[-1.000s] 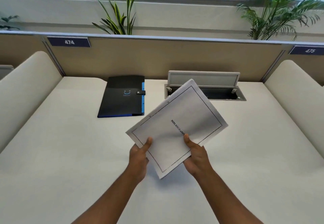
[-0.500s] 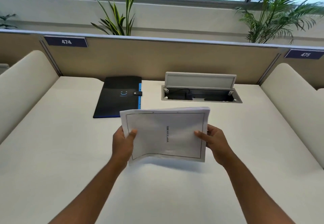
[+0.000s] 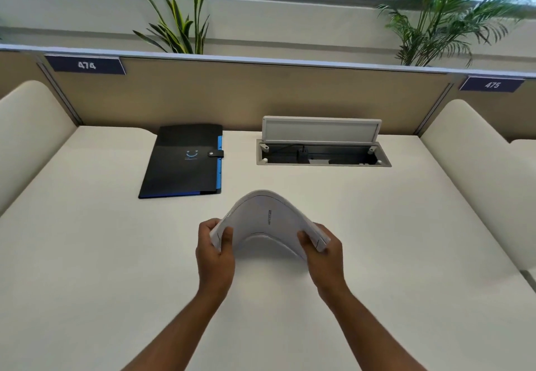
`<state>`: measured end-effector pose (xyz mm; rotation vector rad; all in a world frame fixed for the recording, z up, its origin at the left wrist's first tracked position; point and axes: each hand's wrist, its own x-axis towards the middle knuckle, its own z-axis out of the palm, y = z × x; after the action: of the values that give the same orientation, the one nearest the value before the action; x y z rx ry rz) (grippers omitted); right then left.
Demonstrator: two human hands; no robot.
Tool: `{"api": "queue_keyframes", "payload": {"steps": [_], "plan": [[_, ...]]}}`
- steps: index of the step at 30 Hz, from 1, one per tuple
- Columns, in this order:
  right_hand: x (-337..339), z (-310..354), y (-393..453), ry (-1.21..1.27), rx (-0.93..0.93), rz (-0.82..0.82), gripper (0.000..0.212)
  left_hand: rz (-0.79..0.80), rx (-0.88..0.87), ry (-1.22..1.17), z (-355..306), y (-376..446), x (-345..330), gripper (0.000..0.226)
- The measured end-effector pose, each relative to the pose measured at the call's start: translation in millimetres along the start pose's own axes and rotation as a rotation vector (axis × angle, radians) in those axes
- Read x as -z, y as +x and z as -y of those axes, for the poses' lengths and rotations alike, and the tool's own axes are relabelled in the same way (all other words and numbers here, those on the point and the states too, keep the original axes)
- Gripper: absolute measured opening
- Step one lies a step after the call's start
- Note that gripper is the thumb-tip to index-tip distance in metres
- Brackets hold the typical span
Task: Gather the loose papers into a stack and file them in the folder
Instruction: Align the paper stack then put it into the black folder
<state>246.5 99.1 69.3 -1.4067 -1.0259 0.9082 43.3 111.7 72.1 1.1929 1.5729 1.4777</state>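
Two bare hands hold one stack of white printed papers [image 3: 268, 219] above the cream desk top [image 3: 406, 254]: the left hand [image 3: 216, 250] grips its left edge and the right hand [image 3: 324, 254] grips its right edge, each with the thumb on top, so the stack is bent upward like an arch. Farther back and to the left, well apart from the papers, the black folder with blue edges [image 3: 182, 161] lies flat and closed by its snap strap, beside the open grey cable box [image 3: 322, 150].

papers [image 3: 268, 219]: above desk [image 3: 87, 254] centre, btwn both hands
folder [image 3: 182, 161]: on desk, behind-left of papers
cable box [image 3: 323, 154]: right of folder
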Motion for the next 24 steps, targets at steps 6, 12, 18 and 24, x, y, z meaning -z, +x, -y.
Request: {"api": "queue_keyframes", "payload": {"steps": [6, 12, 18, 24], "plan": [[-4.8, -11.4, 7.9, 0.03, -0.114, -0.072, 0.013, 0.014, 0.046, -0.005, 11.5, 11.0, 2.0, 0.026], [3.9, 3.2, 12.5, -0.163, 0.131, -0.184, 0.058, -0.044, -0.112, 0.007, 9.3, 18.0, 9.7, 0.045], [15.8, 18.9, 20.8, -0.838, 0.734, -0.271, 0.069, -0.056, -0.545, 0.389, 8.2, 35.6, 20.7, 0.054], [18.0, 16.7, 22.1, -0.942, 0.684, -0.233, 0.066, -0.02, -0.567, 0.413, 12.3, 40.1, 24.1, 0.052]]}}
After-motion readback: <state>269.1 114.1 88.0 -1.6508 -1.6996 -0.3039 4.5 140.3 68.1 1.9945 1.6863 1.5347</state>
